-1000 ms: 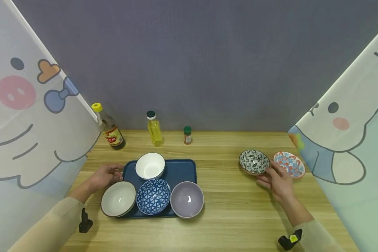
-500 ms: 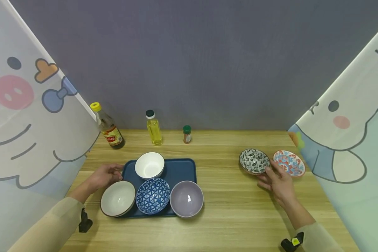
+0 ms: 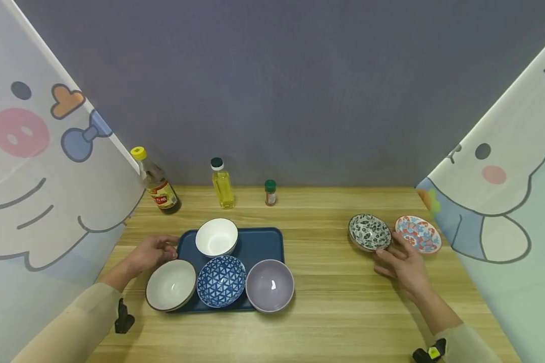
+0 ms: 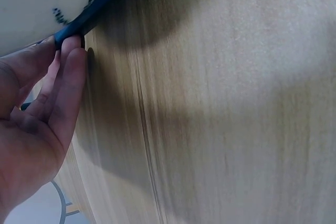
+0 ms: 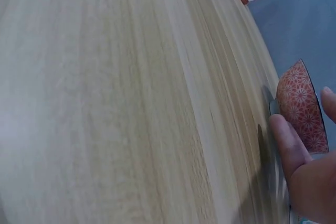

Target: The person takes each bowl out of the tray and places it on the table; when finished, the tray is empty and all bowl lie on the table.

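My left hand (image 3: 153,256) grips the left rim of a dark blue tray (image 3: 260,247); in the left wrist view its thumb lies above the tray edge (image 4: 100,4) and fingers below. On the tray sit a white bowl (image 3: 216,238), a cream bowl (image 3: 171,285), a blue-and-white patterned bowl (image 3: 221,281) and a mauve bowl (image 3: 270,286), the front ones overhanging its edge. At the right, my right hand (image 3: 406,269) holds a small floral bowl (image 3: 369,232) by its near right side, thumb at the rim, fingers lower down. Its outside (image 5: 300,103) is red-patterned.
A red-and-blue patterned plate (image 3: 419,234) lies right of the floral bowl, just beyond my right hand. Along the back stand a yellow-capped sauce bottle (image 3: 161,189), an oil bottle (image 3: 223,186) and a green-lidded spice jar (image 3: 270,193). A grey wall (image 3: 272,101) rises behind the table.
My right hand and the floral bowl have shifted slightly right, and the thumb has slid toward the near side of the rim. The left hand and tray stay in place.
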A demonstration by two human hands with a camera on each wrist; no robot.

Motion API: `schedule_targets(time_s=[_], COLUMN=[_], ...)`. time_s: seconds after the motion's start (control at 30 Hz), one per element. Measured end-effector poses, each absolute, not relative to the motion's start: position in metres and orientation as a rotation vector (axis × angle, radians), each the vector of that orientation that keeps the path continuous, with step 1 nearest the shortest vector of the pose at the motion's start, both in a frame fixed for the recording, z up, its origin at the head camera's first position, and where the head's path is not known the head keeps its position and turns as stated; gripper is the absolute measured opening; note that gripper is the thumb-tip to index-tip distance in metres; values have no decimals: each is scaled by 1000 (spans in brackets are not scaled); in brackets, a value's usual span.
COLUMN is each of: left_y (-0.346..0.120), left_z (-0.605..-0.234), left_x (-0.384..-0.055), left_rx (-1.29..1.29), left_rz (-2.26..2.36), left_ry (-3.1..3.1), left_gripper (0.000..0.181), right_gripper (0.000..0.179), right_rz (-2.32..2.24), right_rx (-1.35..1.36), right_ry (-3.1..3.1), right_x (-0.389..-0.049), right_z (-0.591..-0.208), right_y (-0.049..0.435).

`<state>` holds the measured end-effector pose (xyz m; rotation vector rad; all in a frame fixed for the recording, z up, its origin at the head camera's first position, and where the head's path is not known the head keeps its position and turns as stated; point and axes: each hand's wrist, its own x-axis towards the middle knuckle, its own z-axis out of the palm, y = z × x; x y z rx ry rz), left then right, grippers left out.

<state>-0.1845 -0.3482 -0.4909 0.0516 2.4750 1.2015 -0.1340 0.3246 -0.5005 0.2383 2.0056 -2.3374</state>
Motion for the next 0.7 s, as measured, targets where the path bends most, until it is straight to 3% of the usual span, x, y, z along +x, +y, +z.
schedule_targets(time_s=[0.43, 0.7], left_y=[-349, -348], left_z=[-491, -491], left_x=[-183, -187], left_rx=[52, 44], left_rz=[1184, 1176], left_ry=[2484, 2481], left_gripper=[50, 51], right_gripper=[91, 81], right_rz=[-2152, -2019], right_rx=[311, 163], right_ry=[2180, 2481], right_x=[-125, -135], right_z=[-482, -462], right_y=[321, 329])
